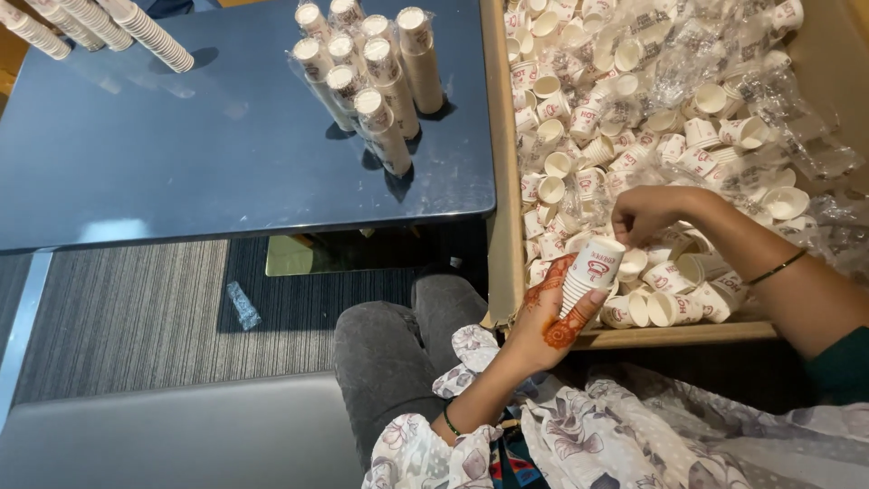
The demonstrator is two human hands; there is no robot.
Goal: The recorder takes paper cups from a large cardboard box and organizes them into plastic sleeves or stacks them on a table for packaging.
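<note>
My left hand (552,321), marked with henna, grips a short stack of white paper cups (588,272) with red print, held tilted over the near edge of a large cardboard box (496,181). My right hand (644,213) reaches into the box just above that stack, fingers curled down among the loose paper cups (634,136); whether it pinches one is hidden. A thin bangle sits on the right wrist.
A dark blue table (181,154) stands to the left, carrying several wrapped cup stacks (380,81) upright and more lying at the far left corner (100,27). Clear plastic wrappers (778,100) litter the box. A small wrapper (243,305) lies on the striped carpet.
</note>
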